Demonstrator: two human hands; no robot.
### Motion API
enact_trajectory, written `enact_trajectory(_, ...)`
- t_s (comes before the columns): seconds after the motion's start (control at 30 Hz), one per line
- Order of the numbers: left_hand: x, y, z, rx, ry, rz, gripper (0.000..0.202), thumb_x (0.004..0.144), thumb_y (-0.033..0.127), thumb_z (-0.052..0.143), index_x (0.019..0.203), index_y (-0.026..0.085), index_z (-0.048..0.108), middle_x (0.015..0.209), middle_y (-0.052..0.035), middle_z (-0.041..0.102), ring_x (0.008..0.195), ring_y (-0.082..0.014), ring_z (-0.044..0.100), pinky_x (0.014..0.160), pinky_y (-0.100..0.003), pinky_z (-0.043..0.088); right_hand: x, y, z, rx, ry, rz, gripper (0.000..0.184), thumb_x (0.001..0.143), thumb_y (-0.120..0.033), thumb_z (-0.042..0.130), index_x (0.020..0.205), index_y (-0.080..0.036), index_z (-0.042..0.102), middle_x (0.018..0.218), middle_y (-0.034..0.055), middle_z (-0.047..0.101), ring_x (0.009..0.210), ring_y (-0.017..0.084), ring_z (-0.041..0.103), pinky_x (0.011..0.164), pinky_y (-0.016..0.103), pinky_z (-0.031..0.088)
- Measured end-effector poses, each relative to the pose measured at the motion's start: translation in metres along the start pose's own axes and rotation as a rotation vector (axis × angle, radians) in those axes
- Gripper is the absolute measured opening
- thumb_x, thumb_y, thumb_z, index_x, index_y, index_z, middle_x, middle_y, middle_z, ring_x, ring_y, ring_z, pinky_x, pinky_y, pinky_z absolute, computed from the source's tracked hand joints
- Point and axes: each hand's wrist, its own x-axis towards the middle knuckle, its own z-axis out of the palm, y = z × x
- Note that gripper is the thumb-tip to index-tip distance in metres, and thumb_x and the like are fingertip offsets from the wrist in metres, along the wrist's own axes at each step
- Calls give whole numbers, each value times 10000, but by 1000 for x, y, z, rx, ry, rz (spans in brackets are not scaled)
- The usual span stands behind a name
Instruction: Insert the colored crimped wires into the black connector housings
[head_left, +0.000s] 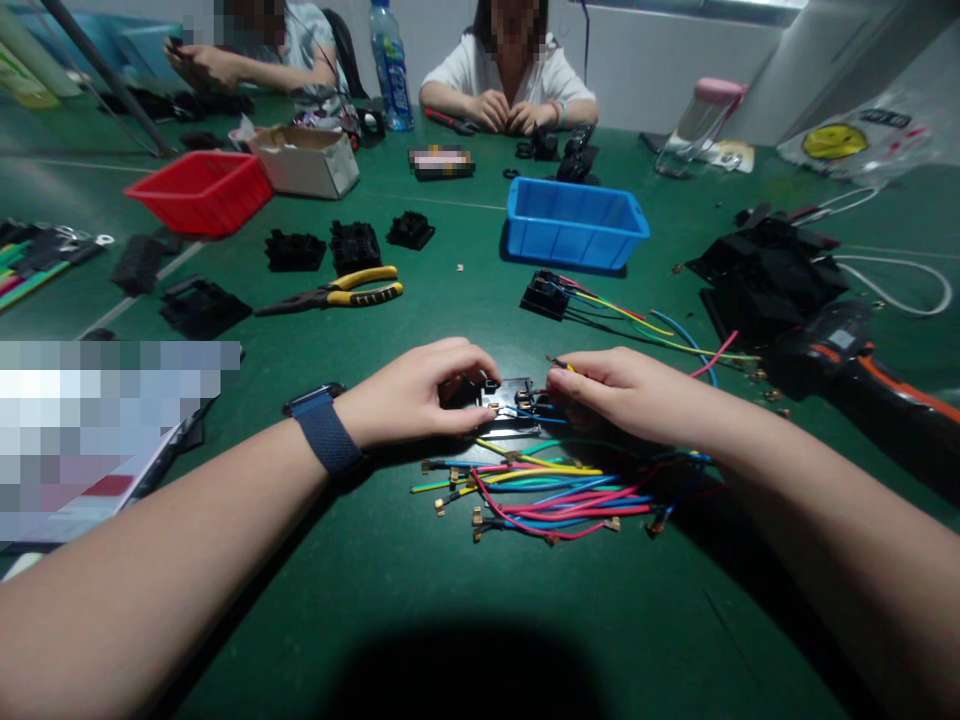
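My left hand [442, 390] is closed on a small black plastic socket housing [511, 392], thumb at its near side and fingers at the far side. Metal contacts and a blue wire show inside the housing. Just right of it, my right hand [600, 385] pinches a wire with a bare or metal-tipped end [553, 361]; its colour is mostly hidden by the fingers. Below both hands lies a bunch of red, blue, yellow and green wires [540, 490] with brass terminals. Beyond my right hand rests another black housing [546, 295] with coloured wires attached.
Yellow-handled pliers [364, 287] lie ahead on the left near several black housings [356, 245]. Farther back stand a red bin [202, 190], a white carton [307, 160] and a blue bin [576, 225]. A black-and-orange power tool [862, 370] lies right. Two people sit across the table.
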Motion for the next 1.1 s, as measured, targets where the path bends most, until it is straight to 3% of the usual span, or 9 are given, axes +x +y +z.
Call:
enact_trajectory(0.13, -1, 0, 0, 2, -7, 1, 302, 784, 376, 584, 1015, 182, 591, 899, -25, 572, 753, -130, 517, 663, -243, 423, 1, -1, 2, -43, -41, -9, 381, 919, -460, 343, 658, -204, 452, 593, -21, 505, 543, 120, 442, 534, 257, 310)
enact_trajectory(0.43, -2, 4, 0, -47, -40, 64, 293, 782, 347, 595, 1021, 176, 599, 880, -22, 568, 761, -123, 520, 669, -232, 426, 0, -5, 3, -1, 177, -141, 267, 928, -367, 353, 773, -197, 489, 704, -7, 501, 671, 137, 462, 626, 257, 342)
enact_trajectory(0.6, -2, 4, 3, -46, -27, 51, 298, 804, 372, 577, 1034, 183, 591, 919, -30, 580, 784, -130, 529, 697, -242, 433, -1, -3, 6, 73, 194, -129, 169, 928, -370, 342, 928, -219, 420, 750, -15, 501, 662, 139, 448, 626, 269, 339)
enact_trajectory(0.7, -2, 2, 3, -34, -25, 42, 308, 810, 390, 574, 1041, 187, 586, 935, -32, 585, 806, -137, 534, 712, -247, 432, -2, -2, 6, 48, 220, -107, 137, 933, -319, 309, 888, -223, 395, 694, -27, 466, 621, 135, 427, 600, 268, 326)
enact_trajectory(0.87, -1, 3, 5, -23, -17, 23, 323, 814, 406, 576, 1048, 184, 565, 965, -27, 595, 765, -127, 531, 689, -245, 431, 1, -6, 6, -103, 217, -164, 131, 885, -283, 429, 801, -198, 485, 723, 1, 520, 650, 135, 448, 604, 256, 339)
enact_trajectory(1.1, -1, 5, 8, 2, -12, -6, 339, 814, 429, 572, 1051, 188, 555, 950, -25, 605, 773, -138, 538, 678, -252, 421, 2, -8, 11, -127, 284, -242, 97, 790, -149, 517, 834, -167, 601, 769, 25, 573, 706, 139, 512, 648, 253, 386)
